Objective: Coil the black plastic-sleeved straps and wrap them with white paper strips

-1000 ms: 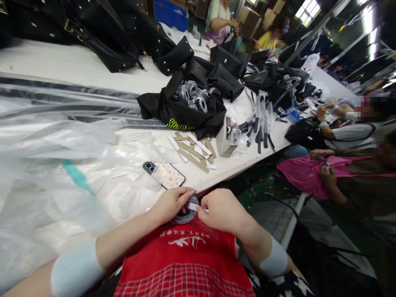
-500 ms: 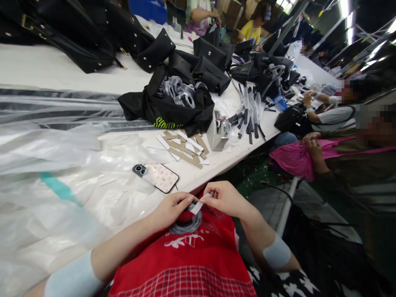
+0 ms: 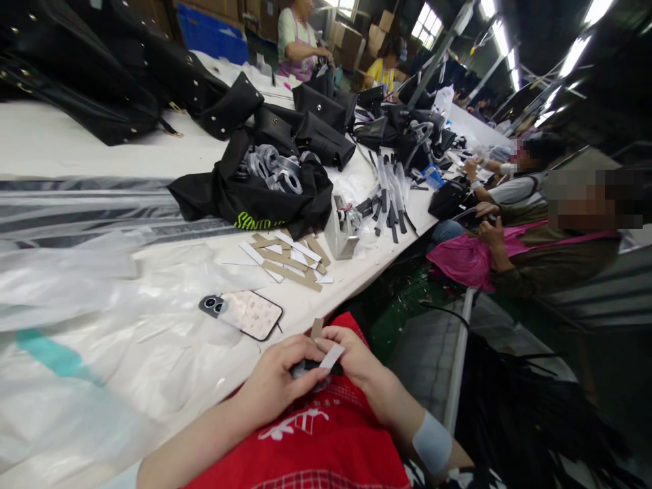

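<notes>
Both my hands meet over my red apron [image 3: 326, 441] at the table's near edge. My left hand [image 3: 278, 380] is closed around a tape roll [image 3: 305, 370], of which only a dark sliver shows between the fingers. My right hand [image 3: 351, 353] pinches a short white strip [image 3: 332, 356] peeled up from it, with a brown strip end [image 3: 316, 328] sticking up behind the fingers. A phone [image 3: 244, 314] lies face down on the table just beyond my left hand.
Loose brown and white strips [image 3: 285, 255] lie past the phone, beside a tape dispenser [image 3: 342, 231] and a black cloth bag [image 3: 255, 193] of tape rolls. Clear plastic sheeting [image 3: 76, 312] covers the left. Black handbags [image 3: 320, 109] crowd the far table. Seated people [image 3: 534, 251] work at right.
My hands have drawn closer together and the left now covers the tape roll, which lay open on the apron before. The white strip stays pinched. The view has swung so everything sits further left.
</notes>
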A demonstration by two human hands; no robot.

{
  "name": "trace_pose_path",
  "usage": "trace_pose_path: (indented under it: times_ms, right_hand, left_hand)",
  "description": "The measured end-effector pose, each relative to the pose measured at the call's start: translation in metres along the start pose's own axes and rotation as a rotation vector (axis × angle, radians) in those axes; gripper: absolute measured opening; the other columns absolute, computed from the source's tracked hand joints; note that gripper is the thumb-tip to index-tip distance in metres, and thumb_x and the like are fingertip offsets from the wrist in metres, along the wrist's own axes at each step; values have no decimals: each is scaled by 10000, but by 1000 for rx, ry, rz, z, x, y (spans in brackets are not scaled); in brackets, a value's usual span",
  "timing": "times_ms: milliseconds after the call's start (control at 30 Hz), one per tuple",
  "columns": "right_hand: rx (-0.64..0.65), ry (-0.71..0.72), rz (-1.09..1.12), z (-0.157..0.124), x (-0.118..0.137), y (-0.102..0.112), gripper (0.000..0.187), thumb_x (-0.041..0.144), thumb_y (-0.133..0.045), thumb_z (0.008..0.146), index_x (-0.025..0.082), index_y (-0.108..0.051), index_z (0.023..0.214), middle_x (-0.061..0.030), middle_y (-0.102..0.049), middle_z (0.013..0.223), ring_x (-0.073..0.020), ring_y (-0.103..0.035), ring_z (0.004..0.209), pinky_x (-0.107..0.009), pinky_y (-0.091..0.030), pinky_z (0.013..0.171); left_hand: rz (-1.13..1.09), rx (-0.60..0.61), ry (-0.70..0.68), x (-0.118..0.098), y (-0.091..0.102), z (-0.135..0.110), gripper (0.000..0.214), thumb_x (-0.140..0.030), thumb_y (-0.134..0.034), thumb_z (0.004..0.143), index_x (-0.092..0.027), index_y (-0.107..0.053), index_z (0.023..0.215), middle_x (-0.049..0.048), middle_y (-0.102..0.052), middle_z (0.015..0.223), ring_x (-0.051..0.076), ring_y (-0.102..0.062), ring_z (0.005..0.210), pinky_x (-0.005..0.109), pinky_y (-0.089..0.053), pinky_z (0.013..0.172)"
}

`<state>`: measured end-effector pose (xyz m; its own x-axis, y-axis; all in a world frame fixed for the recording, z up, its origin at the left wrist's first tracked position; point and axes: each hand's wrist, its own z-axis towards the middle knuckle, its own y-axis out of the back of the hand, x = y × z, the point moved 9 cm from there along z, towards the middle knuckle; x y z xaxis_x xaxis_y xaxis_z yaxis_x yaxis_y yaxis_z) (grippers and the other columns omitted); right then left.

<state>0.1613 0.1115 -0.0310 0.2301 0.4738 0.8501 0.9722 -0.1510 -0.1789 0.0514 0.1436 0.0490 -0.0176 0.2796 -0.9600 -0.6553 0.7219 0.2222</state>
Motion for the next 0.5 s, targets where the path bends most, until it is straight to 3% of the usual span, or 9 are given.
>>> trace_pose_path:
  times_ms: [133,233,333,500]
  right_hand:
    - [-141,197,-174,-8,31,0,246,385,-719,716,150,-677,654,0,-627,633,-122,-527,589,-234,-415,580]
    - [-186,268,-247,-14,48,1,213,370,-673,754,169,-714,697,-13,-646,651,-160,-569,646,-258,-461,633]
    - [-130,288,-289,-17,52,-2,227,375,-630,793,175,-738,795,-25,-672,713,-181,-596,700,-286,-485,698]
    - [20,347,-348,-23,53,-6,348,422,-528,869,146,-714,770,-53,-670,772,-186,-593,754,-293,-471,725]
  left_hand:
    - [23,-111,-26,-2,7,-1,86,-248,-607,861,-231,-675,910,41,-663,934,159,-620,881,279,-481,824]
    - [73,-223,35,6,15,-3,92,-261,-609,854,-230,-683,900,49,-605,961,170,-598,912,296,-472,844]
    - [95,-296,117,16,20,-5,93,-286,-622,837,-228,-695,839,49,-556,977,185,-581,947,314,-459,873]
    - [53,-256,135,20,15,-3,133,-281,-613,836,-206,-655,735,36,-566,936,176,-580,932,310,-448,874]
